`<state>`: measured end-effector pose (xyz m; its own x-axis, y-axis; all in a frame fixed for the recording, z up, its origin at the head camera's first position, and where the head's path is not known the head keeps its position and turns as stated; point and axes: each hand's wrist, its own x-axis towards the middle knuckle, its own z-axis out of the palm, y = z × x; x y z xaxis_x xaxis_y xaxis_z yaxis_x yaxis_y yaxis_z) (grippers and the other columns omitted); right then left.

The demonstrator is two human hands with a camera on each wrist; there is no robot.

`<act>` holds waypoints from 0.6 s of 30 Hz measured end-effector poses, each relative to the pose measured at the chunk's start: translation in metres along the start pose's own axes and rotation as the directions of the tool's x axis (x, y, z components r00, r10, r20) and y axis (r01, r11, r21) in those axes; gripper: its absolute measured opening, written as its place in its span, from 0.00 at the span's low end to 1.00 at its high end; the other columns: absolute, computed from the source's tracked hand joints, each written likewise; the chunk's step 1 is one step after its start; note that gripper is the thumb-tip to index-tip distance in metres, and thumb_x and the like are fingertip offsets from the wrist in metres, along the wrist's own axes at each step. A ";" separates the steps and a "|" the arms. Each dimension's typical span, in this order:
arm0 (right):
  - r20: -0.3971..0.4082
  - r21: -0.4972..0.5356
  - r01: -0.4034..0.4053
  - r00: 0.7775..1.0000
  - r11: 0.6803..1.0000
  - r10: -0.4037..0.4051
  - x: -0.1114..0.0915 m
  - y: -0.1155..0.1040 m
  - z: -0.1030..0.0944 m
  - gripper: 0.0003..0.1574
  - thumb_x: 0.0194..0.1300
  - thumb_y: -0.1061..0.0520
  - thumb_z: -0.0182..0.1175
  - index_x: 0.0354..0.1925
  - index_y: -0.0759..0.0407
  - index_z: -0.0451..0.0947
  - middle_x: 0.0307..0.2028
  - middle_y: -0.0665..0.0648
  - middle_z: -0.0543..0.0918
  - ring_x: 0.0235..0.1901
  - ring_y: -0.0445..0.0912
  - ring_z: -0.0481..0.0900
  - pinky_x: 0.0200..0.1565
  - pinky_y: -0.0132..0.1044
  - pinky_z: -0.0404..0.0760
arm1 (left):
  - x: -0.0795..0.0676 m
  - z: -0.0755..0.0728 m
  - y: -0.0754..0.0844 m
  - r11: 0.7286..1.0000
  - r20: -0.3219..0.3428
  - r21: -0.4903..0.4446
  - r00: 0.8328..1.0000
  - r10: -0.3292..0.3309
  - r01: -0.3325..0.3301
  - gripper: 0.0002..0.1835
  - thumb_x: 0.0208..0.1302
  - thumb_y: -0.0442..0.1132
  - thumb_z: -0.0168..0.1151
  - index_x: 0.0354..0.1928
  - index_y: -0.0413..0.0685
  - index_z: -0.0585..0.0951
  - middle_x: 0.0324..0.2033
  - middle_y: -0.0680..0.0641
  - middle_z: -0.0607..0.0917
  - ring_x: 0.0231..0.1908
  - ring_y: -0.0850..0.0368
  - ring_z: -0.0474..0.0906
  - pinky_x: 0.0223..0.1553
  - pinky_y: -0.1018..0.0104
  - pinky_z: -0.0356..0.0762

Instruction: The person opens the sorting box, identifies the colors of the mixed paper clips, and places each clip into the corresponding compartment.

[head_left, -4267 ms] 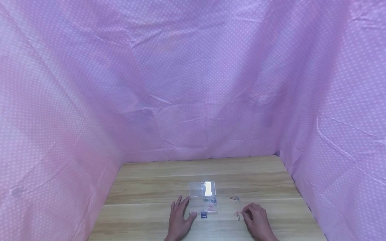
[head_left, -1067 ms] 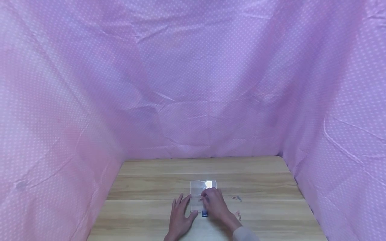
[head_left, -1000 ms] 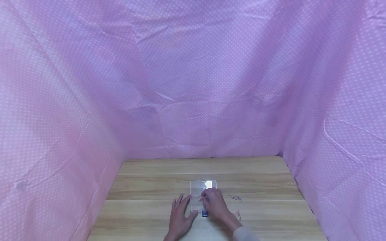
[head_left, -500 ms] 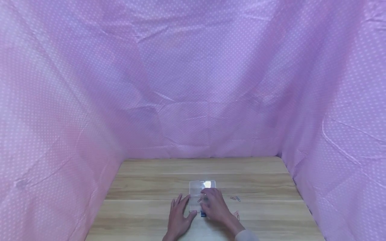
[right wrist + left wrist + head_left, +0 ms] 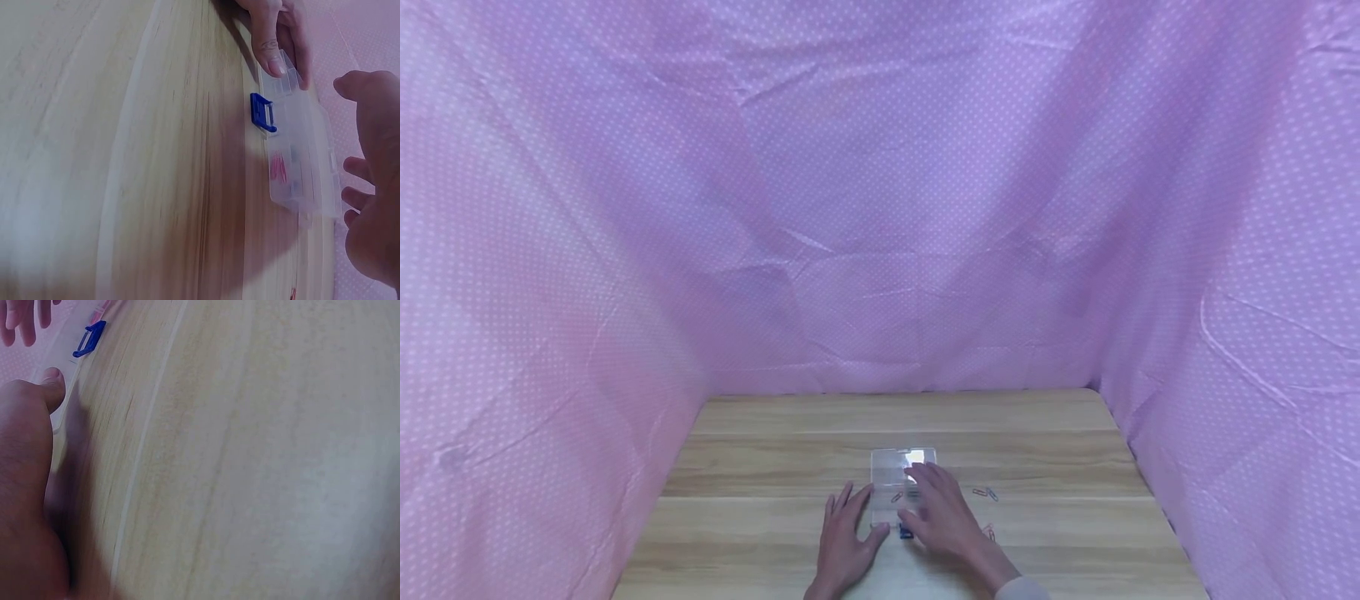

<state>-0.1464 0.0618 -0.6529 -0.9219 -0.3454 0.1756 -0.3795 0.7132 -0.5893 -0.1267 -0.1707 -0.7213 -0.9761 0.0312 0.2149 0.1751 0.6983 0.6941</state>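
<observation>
A clear plastic box (image 5: pixel 886 510) with compartments lies on the table, its transparent lid (image 5: pixel 887 465) folded back. A blue latch (image 5: pixel 263 113) sits on its front side. My left hand (image 5: pixel 846 542) holds the box's left end, thumb at the front edge and fingers along the side. My right hand (image 5: pixel 946 517) hovers over the box's right part, fingers spread, with nothing between them. One dark reddish paper clip (image 5: pixel 897 497) lies in a left compartment. In the right wrist view, pink paper clips (image 5: pixel 279 167) show through the front wall. My right hand hides part of the compartments in the head view.
To the right of the box, a red and a blue paper clip (image 5: pixel 992 494) lie together on the wooden table (image 5: pixel 760 467). Nearer me are more reddish paper clips (image 5: pixel 988 532). Pink dotted cloth (image 5: pixel 880 250) hangs around the table's back and sides.
My right hand has gone from the loose paper clips to the box, let go of a paper clip in a left compartment, then spread its fingers and lifted slightly. The left hand stays on the box.
</observation>
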 end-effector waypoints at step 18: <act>-0.069 -0.069 -0.043 0.997 0.997 0.039 -0.027 0.026 -0.027 0.43 0.76 0.47 0.71 0.79 0.65 0.74 0.77 0.68 0.80 0.80 0.69 0.74 0.85 0.75 0.67 | -0.001 -0.002 0.001 0.999 0.041 0.001 0.998 -0.048 0.048 0.39 0.66 0.54 0.81 0.78 0.55 0.80 0.75 0.44 0.85 0.85 0.33 0.68 0.92 0.30 0.48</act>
<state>-0.1331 0.1064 -0.6516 -0.9391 -0.2747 0.2065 -0.3435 0.7679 -0.5406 -0.1253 -0.1710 -0.7195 -0.9878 0.0270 0.1532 0.1282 0.6994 0.7032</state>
